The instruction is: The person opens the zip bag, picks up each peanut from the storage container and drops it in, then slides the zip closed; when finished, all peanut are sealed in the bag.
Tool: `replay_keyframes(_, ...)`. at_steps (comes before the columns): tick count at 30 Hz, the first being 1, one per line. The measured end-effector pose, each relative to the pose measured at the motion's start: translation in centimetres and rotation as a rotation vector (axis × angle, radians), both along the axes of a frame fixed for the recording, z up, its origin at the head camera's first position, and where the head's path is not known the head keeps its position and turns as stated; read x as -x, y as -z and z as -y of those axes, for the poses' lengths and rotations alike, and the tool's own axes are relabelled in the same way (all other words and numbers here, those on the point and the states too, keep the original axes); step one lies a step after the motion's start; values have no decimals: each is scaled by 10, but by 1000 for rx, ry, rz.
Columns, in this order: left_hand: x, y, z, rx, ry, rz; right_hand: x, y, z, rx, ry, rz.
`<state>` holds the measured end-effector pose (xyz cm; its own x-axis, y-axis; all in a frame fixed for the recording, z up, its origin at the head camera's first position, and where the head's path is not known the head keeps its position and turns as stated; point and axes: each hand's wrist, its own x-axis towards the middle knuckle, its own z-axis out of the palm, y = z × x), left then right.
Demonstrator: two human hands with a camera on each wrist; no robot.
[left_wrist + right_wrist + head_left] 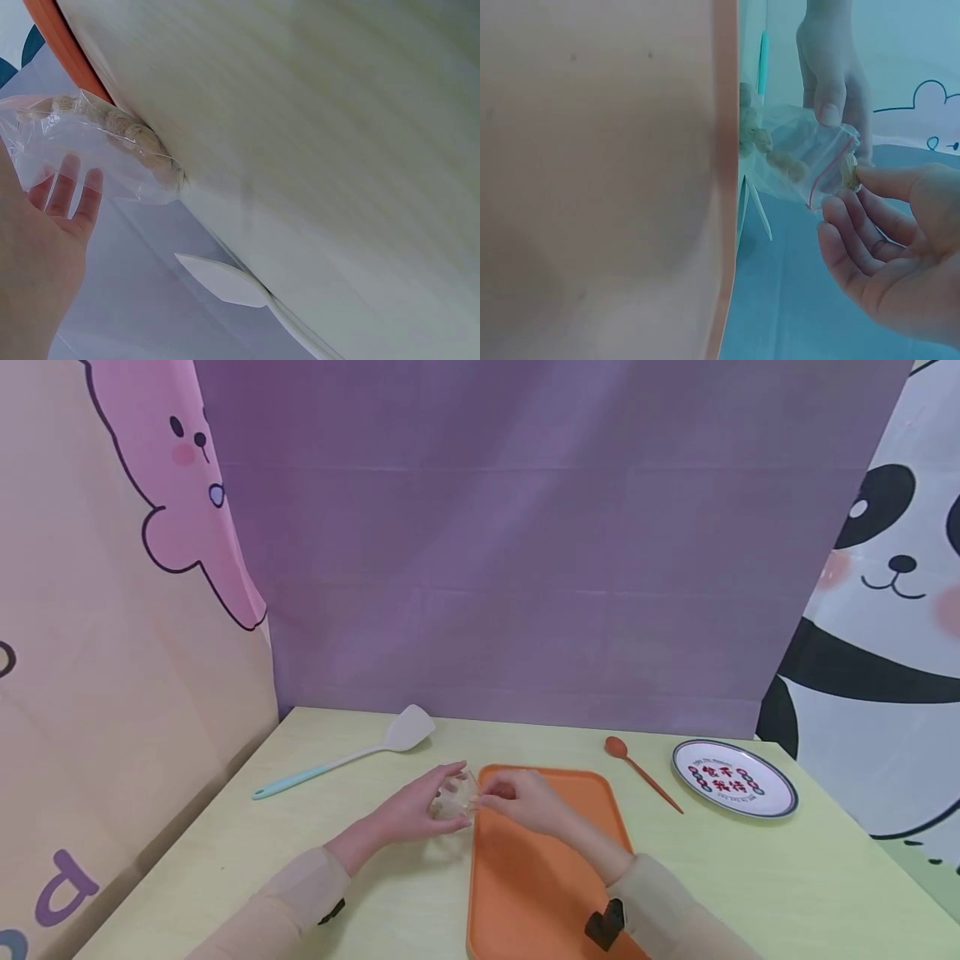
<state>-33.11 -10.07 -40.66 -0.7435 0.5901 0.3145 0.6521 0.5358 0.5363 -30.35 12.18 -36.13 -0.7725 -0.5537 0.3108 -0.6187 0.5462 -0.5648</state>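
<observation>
A clear zip bag (453, 798) with a red seal line is held by my left hand (415, 808), thumb on one side and fingers on the other. Several peanuts in their shells (135, 136) lie along the bottom of the bag. At the bag's mouth, my right hand (529, 800) pinches a single peanut (850, 172) between thumb and fingertips. Both hands meet over the left edge of an orange tray (517, 902), the bag just left of its rim.
A white spatula with a light blue handle (330, 766) lies at the back left. Right of the tray are a reddish-brown spoon (617, 747) and a white plate (780, 810) with red lettering. A purple curtain (510, 610) hangs behind the table.
</observation>
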Motion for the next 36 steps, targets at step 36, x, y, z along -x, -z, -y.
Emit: replay_keyframes(36, 2, 2, 1, -20, 5, -17, -1, 5, 6, 8, -78, -4)
